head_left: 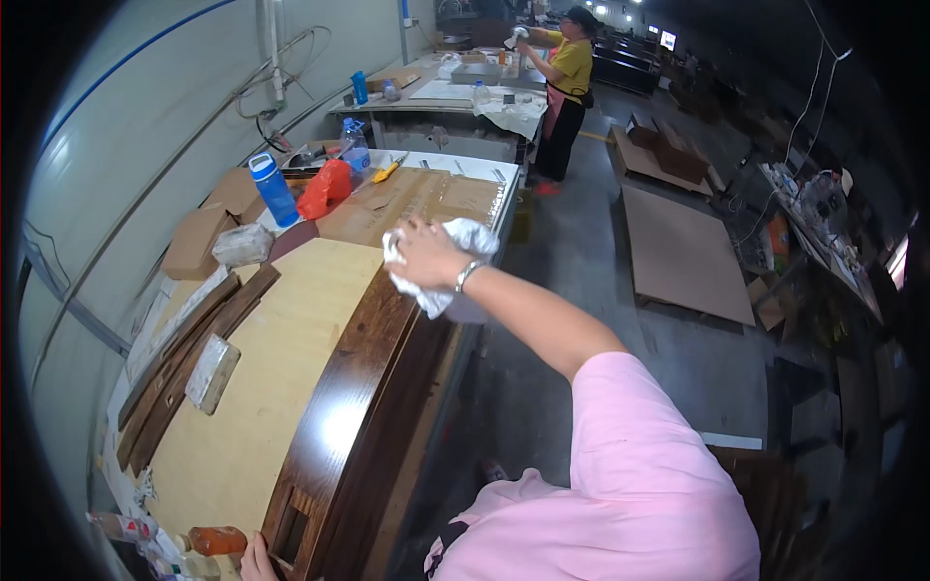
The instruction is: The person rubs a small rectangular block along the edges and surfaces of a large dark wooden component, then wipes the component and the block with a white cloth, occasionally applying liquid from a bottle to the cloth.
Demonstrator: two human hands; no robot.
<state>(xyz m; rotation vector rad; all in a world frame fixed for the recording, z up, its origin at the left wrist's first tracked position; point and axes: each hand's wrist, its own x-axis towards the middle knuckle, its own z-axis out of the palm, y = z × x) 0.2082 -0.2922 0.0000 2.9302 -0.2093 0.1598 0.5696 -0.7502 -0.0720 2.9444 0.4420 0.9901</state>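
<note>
A long dark brown wooden board [360, 334] with a glossy top lies along the right edge of the table, with a rectangular cutout at its near end. My right hand [431, 254] is closed on a crumpled white cloth [467, 238] and presses it onto the board's far end. At the lower edge my left hand [257, 560] grips the board's near end beside the cutout; only some fingers show, the rest is out of the picture. Left of the board is a pale plywood sheet [281, 320], with a grey-white block [212, 375] on it.
Curved brown wood strips [179, 373] lie at the left. Farther back are a blue bottle [275, 192], a red plastic bag [325, 190], a yellow-handled knife [389, 168] and flat cardboard [412, 205]. Bottles, one orange [217, 540], stand lower left. A person [570, 87] works at another table.
</note>
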